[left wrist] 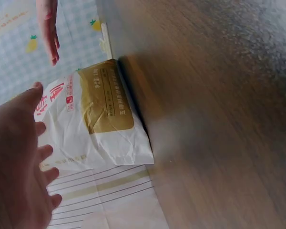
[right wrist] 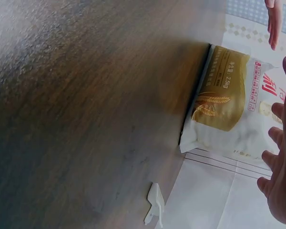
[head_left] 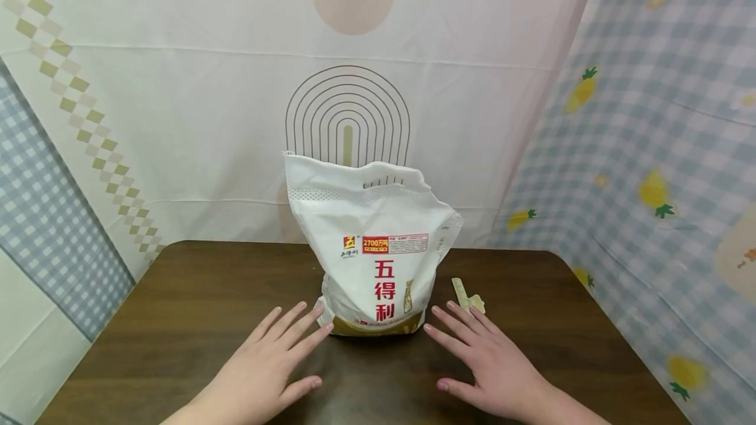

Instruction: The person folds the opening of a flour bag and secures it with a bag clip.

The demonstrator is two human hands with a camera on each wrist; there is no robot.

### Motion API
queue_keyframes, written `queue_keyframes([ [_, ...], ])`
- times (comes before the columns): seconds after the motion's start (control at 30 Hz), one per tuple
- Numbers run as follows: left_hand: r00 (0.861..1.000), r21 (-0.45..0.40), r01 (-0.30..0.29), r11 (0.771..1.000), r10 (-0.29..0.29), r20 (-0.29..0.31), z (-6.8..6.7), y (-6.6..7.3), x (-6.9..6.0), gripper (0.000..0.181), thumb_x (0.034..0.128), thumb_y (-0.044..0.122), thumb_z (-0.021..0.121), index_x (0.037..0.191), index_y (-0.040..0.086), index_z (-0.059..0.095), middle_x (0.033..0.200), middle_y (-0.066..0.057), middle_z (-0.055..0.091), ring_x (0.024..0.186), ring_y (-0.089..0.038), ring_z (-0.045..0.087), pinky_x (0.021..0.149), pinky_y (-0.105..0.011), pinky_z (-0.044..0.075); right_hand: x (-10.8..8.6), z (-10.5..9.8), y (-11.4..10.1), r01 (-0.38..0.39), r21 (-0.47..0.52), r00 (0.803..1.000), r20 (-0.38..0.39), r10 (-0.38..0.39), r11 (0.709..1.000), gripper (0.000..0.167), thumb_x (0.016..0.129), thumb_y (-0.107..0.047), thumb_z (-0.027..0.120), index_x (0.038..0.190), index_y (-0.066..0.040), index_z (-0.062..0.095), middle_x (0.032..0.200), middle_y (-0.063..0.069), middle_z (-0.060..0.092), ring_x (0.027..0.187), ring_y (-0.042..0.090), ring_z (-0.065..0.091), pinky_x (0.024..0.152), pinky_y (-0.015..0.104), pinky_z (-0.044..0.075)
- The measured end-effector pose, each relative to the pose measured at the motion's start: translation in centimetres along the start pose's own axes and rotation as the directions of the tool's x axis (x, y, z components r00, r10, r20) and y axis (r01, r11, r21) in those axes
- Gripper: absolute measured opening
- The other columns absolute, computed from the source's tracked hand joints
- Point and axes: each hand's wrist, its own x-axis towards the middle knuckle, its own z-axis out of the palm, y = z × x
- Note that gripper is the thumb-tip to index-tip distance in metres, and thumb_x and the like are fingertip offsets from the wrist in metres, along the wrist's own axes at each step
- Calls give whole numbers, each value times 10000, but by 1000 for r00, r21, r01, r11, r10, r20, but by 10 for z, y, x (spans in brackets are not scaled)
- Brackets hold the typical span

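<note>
The left hand [head_left: 262, 363] and right hand [head_left: 493, 363] are spread wide, empty, near the upright bag [head_left: 366, 235] on the desk [head_left: 567, 330]. A clip [head_left: 461, 292] lies unattached beside it; whether handling is unstarted or finished is unclear.

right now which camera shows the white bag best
The head view: the white bag stands upright, visible from base to top. The left wrist view shows it sideways, upper part behind the left hand. The right wrist view shows its gold panel and wheat print, but not its top.
</note>
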Motion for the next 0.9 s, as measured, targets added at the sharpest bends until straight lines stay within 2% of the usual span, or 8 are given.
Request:
queue_keyframes([
  [0.13,999,-24,-1,1000,0,-46,-3,1,3,626,975,610,460,1437,193,533,1501,-26,471,1384,-265,418,1183,-340,43,2,-2,0,13,11,1000,-25,-13,1000,808,875,-557,673,1556,-324,307,1617,-47,261,1481,231,240,1194,323,18],
  [0.23,997,-27,5,1000,-7,-83,-5,2,6,617,991,605,423,1426,182,539,1462,-38,510,1350,-267,455,1155,-374,154,4,-2,-1,24,18,998,-51,-23,1000,794,871,-538,685,1547,-310,337,1600,-32,303,1459,242,290,1187,299,45],
  [0.4,991,-33,19,999,-23,-134,-8,6,11,602,1000,590,419,1404,165,554,1414,-38,543,1291,-260,503,1070,-432,333,7,-3,-6,12,14,997,-80,-11,1000,789,853,-523,713,1533,-324,365,1569,-47,358,1414,232,369,1100,395,295],
  [0.57,986,-61,46,997,-55,-155,-12,10,17,587,993,575,458,1399,161,552,1383,-25,552,1253,-240,518,1033,-437,382,9,-4,-9,-14,30,995,-94,17,999,741,878,-538,682,1525,-350,373,1553,-78,382,1397,197,397,1007,470,433],
  [0.63,984,-73,66,995,-77,-159,-14,11,20,581,987,570,478,1392,162,555,1366,-16,556,1243,-232,519,1024,-434,391,10,-4,-10,-20,39,994,-108,24,999,698,900,-546,651,1516,-343,394,1533,-67,413,1377,202,423,985,483,455],
  [0.8,980,-99,101,990,-116,-159,-19,12,28,566,923,500,635,1370,160,569,1332,2,562,1232,-216,518,1014,-421,402,13,-3,-13,-58,75,989,-128,67,996,637,923,-536,628,1495,-336,432,1480,-49,479,1319,186,481,934,476,490],
  [0.9,980,-107,110,988,-125,-155,-22,12,33,563,918,489,639,1368,158,567,1335,9,559,1239,-209,508,1020,-408,393,16,-3,-15,-80,97,985,-144,93,992,614,924,-509,642,1478,-312,467,1453,-37,504,1284,174,507,913,466,499],
])
